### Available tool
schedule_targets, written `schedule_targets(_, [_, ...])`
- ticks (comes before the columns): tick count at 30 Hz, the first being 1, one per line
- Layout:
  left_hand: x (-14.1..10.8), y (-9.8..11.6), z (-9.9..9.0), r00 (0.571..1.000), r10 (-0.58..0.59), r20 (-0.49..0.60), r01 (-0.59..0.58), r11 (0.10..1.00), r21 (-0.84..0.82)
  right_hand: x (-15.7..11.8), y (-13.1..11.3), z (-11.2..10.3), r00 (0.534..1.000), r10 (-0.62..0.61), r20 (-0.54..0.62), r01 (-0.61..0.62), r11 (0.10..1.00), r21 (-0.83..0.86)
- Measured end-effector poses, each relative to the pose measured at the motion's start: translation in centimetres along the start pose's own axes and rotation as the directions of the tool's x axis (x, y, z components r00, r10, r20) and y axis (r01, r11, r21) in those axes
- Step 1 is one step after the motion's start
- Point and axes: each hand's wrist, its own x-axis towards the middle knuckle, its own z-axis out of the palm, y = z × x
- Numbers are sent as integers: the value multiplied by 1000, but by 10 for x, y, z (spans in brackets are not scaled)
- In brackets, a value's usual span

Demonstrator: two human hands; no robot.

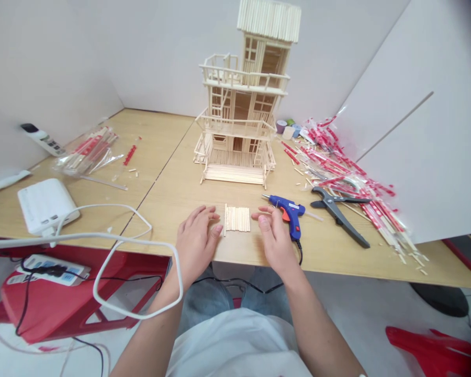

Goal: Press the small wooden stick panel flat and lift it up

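Observation:
A small panel of short wooden sticks (239, 219), laid side by side, lies flat near the table's front edge. One longer stick (225, 220) runs along its left side. My left hand (198, 233) rests just left of that stick, fingers apart and holding nothing. On the panel's other side, my right hand (272, 233) is open with its fingertips a little off the right edge. A blue glue gun (288, 209) lies beside and partly behind my right hand, its nozzle pointing left. Behind the panel stands a multi-storey model house (241, 99) built of sticks.
Right of the glue gun lie black cutters (339, 212) and a heap of red-and-white wrapped chopsticks (345, 162). At left are a bag of chopsticks (90, 149), a white power bank (47, 206) and a looping white cable (137, 241). White partitions enclose the table.

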Motion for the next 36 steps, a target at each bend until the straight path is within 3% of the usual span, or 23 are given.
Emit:
schedule_targets(7, [1,2,3,1000,8,-11,-7,997,81,-2,3,0,999,-42,-6,41,998,-38])
schedule_targets(36, [5,8,0,999,-10,49,1,984,176,1,0,-1,999,11,42,-11,1000,18])
